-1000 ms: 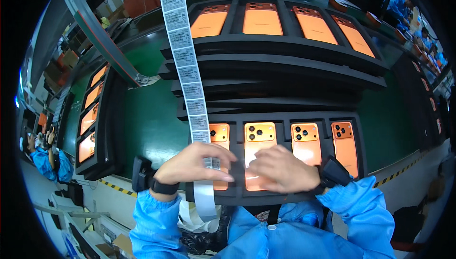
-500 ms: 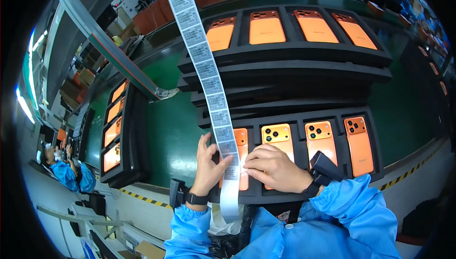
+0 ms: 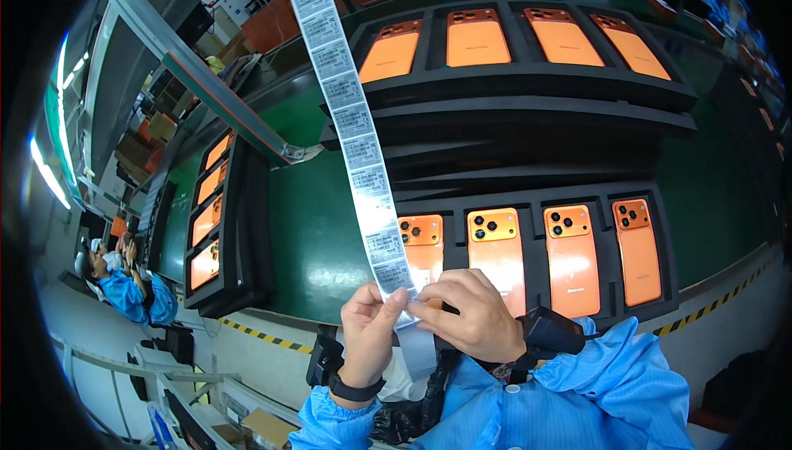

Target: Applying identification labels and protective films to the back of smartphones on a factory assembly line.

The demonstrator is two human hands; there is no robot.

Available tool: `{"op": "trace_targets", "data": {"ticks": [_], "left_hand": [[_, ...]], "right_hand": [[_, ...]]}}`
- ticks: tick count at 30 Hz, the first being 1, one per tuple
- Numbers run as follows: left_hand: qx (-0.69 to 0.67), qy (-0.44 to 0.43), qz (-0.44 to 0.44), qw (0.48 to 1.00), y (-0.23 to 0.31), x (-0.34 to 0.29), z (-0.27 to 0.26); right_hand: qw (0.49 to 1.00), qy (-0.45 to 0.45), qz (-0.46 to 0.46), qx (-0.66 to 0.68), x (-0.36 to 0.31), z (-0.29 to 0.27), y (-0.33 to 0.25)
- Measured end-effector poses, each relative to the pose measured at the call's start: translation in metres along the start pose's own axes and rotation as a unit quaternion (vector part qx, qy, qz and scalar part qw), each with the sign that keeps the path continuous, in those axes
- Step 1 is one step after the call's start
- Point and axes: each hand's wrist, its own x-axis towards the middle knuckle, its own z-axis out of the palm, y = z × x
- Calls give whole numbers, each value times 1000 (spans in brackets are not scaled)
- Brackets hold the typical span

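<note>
A long white strip of printed labels (image 3: 357, 141) hangs down in front of me, its lower end bare backing. My left hand (image 3: 369, 330) is closed on the strip near its lower end, thumb across the front. At the strip's right edge, the fingertips of my right hand (image 3: 476, 311) are pinched together against it; whether they have a label lifted is hidden. Just beyond my hands lies an orange phone (image 3: 422, 252), back up, partly covered by the strip and my fingers. It shares a black foam tray (image 3: 532, 202) with more phones, including a middle one (image 3: 495, 260).
Behind are stacked black trays (image 3: 536, 91) holding orange phones (image 3: 478, 42). Another tray stack (image 3: 239, 260) stands left on the green bench (image 3: 309, 219). A metal post (image 3: 206, 95) rises at the left. A co-worker in blue (image 3: 124, 285) sits far left.
My hands have come down and nearer to me, off the leftmost phone. The right fingers have moved onto the label strip's edge. The trays appear slightly shifted as the view moved.
</note>
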Motion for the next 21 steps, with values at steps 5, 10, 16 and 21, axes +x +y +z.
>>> {"op": "trace_targets", "data": {"ticks": [5, 10, 16, 21], "left_hand": [[-13, 20, -17, 1000, 0, -2, 7], [-11, 8, -14, 1000, -3, -6, 5], [-25, 25, -46, 998, -10, -4, 8], [-3, 38, -61, 997, -16, 10, 12]], "right_hand": [[996, 17, -68, -55, -1, -1, 2], [984, 28, -137, -108, -4, -5, -1], [973, 33, -189, -126, -13, -6, 3], [988, 74, -130, -36, -12, -24, -2]]}}
